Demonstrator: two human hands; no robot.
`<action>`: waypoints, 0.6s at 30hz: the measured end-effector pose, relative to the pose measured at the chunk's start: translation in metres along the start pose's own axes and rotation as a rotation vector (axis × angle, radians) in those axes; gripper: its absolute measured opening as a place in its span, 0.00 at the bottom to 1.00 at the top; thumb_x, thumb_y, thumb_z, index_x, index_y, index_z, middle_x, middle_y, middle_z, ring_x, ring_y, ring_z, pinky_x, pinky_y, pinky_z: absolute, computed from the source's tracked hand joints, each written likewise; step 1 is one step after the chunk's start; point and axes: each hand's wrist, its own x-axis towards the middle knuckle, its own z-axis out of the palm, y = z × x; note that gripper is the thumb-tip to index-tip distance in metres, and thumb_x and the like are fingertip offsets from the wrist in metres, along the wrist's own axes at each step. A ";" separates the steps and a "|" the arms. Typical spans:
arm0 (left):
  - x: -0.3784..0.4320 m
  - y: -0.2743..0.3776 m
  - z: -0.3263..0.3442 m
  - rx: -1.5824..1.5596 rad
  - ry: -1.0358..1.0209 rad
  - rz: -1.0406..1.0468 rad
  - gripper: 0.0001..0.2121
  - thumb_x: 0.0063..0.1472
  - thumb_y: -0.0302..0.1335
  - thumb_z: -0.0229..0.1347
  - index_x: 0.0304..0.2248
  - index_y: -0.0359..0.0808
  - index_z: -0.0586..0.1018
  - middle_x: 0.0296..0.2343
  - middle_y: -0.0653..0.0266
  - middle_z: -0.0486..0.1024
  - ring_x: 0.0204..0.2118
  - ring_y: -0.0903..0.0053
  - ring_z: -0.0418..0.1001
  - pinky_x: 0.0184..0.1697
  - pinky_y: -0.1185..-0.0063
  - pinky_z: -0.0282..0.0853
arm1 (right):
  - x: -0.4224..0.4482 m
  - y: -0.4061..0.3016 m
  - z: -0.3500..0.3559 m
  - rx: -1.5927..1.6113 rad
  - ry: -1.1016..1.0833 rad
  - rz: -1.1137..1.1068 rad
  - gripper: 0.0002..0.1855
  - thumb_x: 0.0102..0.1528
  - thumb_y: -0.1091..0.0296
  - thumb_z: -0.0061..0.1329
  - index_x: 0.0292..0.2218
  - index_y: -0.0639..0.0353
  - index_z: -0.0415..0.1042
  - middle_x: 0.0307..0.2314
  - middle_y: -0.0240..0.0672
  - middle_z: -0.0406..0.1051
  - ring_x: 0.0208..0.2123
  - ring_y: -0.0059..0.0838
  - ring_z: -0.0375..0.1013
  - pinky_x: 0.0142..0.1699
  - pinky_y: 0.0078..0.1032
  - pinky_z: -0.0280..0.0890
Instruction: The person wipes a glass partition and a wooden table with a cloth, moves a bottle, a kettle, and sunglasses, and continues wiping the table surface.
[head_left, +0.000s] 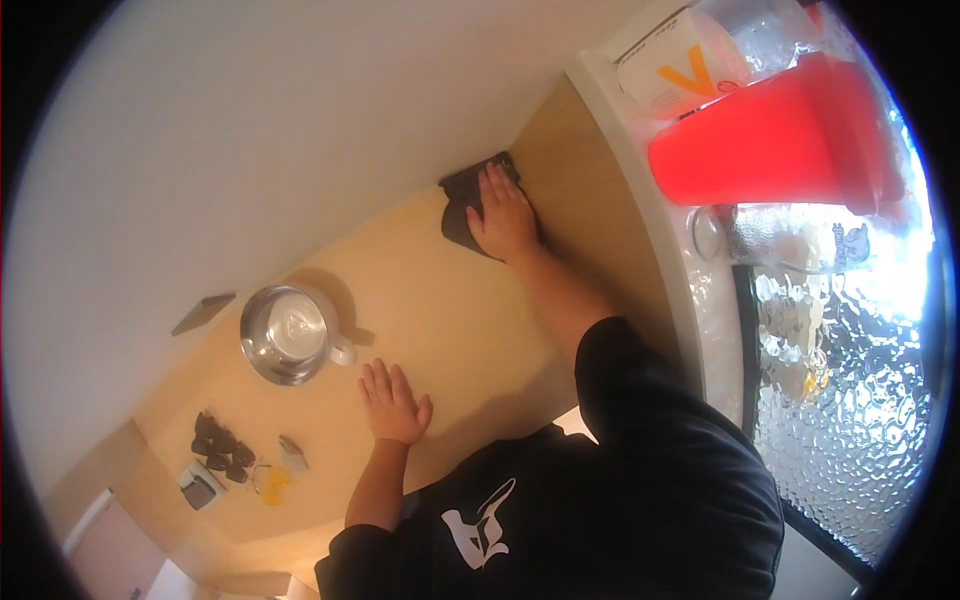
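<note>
My right hand lies palm down on a dark cloth, in the corner where the light wood surface meets the wall and a wooden side panel. Its fingers rest together over the cloth, with the thumb to the left. Flat on the wooden surface is my left hand, fingers slightly apart and nothing in it. Just beyond its fingertips stands a shiny metal vessel with a pale handle pointing towards that hand.
A white wall bounds the far side. On the left lie black sunglasses, a white-and-grey object and a yellow item. At right, a ledge carries a red plastic container, a clear glass and a white box.
</note>
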 end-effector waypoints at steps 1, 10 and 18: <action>0.001 0.001 0.002 -0.018 0.019 0.004 0.38 0.51 0.40 0.59 0.58 0.26 0.62 0.59 0.31 0.55 0.63 0.34 0.51 0.61 0.42 0.48 | 0.002 0.003 -0.001 -0.006 -0.003 -0.006 0.35 0.58 0.54 0.48 0.59 0.69 0.62 0.62 0.49 0.57 0.65 0.45 0.54 0.66 0.39 0.54; -0.001 -0.005 0.009 -0.001 0.131 0.032 0.36 0.52 0.38 0.57 0.59 0.29 0.63 0.60 0.35 0.56 0.63 0.37 0.51 0.63 0.46 0.48 | -0.131 -0.006 -0.053 0.071 -0.015 0.022 0.34 0.56 0.58 0.52 0.60 0.63 0.62 0.61 0.48 0.59 0.64 0.49 0.56 0.64 0.41 0.57; 0.002 0.002 0.007 0.015 0.144 0.024 0.36 0.52 0.37 0.57 0.59 0.29 0.64 0.61 0.38 0.56 0.64 0.39 0.51 0.64 0.48 0.48 | -0.320 -0.010 -0.108 0.006 -0.260 0.191 0.40 0.55 0.58 0.52 0.64 0.62 0.54 0.65 0.44 0.51 0.66 0.51 0.51 0.64 0.48 0.54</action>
